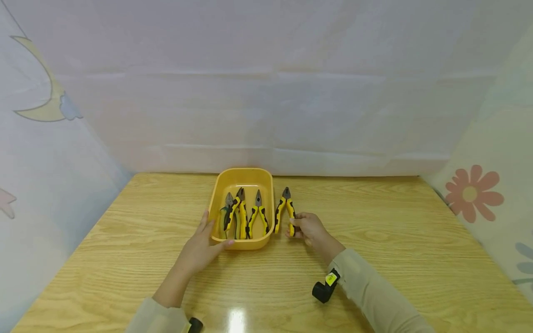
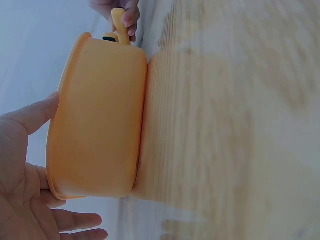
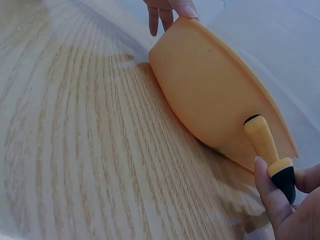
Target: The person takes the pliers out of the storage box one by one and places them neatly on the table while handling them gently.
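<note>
A yellow plastic bin (image 1: 245, 245) stands on the table with several pliers in it. Inside lie green-handled pliers (image 1: 229, 201), yellow-and-black pliers (image 1: 242, 219) beside them and long-nose pliers (image 1: 258, 199) on the right. My left hand (image 1: 201, 249) rests at the bin's near left corner. In the left wrist view its thumb touches the rim and its other fingers stretch out fairly straight. Just right of the bin, my right hand (image 1: 310, 231) pinches one handle of another pair of yellow-and-black pliers (image 1: 286, 194). Their jaws point to the back and the handles are spread.
The wood-grain table (image 1: 395, 231) extends on both sides of the bin. Behind it hangs a pale cloth backdrop (image 1: 270, 115), close to the bin's far end. Printed side panels with a moon (image 1: 46, 106) and a red flower (image 1: 474, 193) flank the table.
</note>
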### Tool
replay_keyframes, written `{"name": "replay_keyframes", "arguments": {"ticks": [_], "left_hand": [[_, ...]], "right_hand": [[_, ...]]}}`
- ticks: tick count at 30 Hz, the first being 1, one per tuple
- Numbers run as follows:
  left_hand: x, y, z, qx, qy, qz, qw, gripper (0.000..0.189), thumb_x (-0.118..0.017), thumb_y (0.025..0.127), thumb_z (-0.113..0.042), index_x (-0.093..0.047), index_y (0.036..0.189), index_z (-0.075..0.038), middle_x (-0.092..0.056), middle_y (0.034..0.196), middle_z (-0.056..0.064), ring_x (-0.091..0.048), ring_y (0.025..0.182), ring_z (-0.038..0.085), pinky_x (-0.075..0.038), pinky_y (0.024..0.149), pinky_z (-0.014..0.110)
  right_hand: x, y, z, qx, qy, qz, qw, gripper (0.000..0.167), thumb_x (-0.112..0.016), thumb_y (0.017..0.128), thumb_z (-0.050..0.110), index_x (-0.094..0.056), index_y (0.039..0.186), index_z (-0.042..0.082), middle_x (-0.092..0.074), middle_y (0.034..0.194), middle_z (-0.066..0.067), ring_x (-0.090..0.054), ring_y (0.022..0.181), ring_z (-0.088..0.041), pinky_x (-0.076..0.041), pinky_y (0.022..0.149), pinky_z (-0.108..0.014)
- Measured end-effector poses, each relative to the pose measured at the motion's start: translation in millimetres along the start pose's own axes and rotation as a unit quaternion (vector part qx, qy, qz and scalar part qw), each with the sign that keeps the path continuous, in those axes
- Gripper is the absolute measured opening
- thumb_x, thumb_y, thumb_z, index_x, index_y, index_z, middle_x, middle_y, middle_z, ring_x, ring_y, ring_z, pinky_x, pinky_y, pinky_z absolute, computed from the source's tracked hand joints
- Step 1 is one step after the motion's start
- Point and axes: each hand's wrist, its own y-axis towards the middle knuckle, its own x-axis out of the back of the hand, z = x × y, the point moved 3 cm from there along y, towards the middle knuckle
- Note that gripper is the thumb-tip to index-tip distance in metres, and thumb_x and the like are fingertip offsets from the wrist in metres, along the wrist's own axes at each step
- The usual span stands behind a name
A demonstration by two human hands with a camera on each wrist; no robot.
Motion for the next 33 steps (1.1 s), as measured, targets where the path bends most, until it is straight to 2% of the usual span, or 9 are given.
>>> {"name": "replay_keyframes", "arguments": {"ticks": [10, 19, 26, 33], "left_hand": [[-1.9, 0.9, 0.5, 0.0, 0.001, -0.001, 1.0, 0.093, -0.048, 0.073, -0.064, -0.022, 0.135, 0.0, 0.006, 0.143, 0.006, -0.024, 0.119, 0.044, -0.027, 0.09, 0.055], [-1.1, 0.7, 0.4, 0.003, -0.001, -0.001, 1.0, 0.093, -0.047, 0.073, -0.065, -0.021, 0.136, -0.002, 0.007, 0.143, 0.005, -0.023, 0.119, 0.043, -0.026, 0.091, 0.055], [-0.1, -0.5, -0.2, 0.012, 0.0, 0.002, 0.9999, 0.093, -0.049, 0.073, -0.063, -0.022, 0.136, -0.001, 0.006, 0.143, 0.005, -0.025, 0.118, 0.044, -0.026, 0.091, 0.055], [-0.7, -0.6, 0.4, 0.018, -0.004, 0.004, 0.9998, 0.091, -0.049, 0.073, -0.063, -0.021, 0.137, -0.004, 0.006, 0.143, 0.005, -0.024, 0.118, 0.044, -0.026, 0.091, 0.056]], "right_hand": [[1, 5.2, -3, 0.001, 0.003, -0.016, 0.9999, 0.027, -0.041, 0.088, -0.004, -0.038, 0.11, -0.018, -0.045, 0.089, -0.02, -0.051, 0.061, -0.019, -0.05, 0.064, -0.034], [-2, 9.9, -5, 0.001, -0.006, -0.012, 0.9999, 0.033, -0.041, 0.088, -0.004, -0.034, 0.116, -0.019, -0.043, 0.099, -0.027, -0.054, 0.057, -0.017, -0.051, 0.061, -0.031], [-3, 12.7, -8, -0.006, -0.03, -0.026, 0.9992, 0.029, -0.043, 0.088, -0.004, -0.039, 0.113, -0.017, -0.046, 0.09, -0.021, -0.053, 0.06, -0.02, -0.051, 0.06, -0.032], [-3, 13.7, -10, -0.003, -0.028, -0.033, 0.9991, 0.029, -0.043, 0.087, -0.004, -0.039, 0.113, -0.017, -0.045, 0.092, -0.021, -0.051, 0.065, -0.021, -0.051, 0.06, -0.032]]}}
